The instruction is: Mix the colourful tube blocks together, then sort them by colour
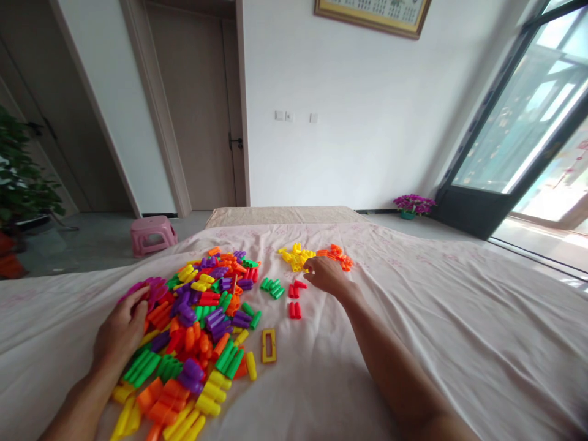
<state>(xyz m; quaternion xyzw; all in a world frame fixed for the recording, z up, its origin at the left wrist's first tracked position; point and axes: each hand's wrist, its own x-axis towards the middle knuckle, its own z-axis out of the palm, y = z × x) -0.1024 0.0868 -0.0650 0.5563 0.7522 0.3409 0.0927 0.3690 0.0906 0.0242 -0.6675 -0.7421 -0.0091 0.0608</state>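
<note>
A houseplant [24, 174] and framed picture [375, 15] show a home.

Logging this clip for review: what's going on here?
A person's left hand is at the left edge of a mixed pile of plastic pieces, by a magenta item. The right hand is at a yellow group and an orange group; whether it holds anything is unclear. Green pieces and red pieces lie nearby.

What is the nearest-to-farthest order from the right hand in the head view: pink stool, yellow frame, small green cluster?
1. Green cluster: just left of the right hand.
2. Yellow frame: left, closer to the camera.
3. Pink stool: well left, beyond the bed.
</note>
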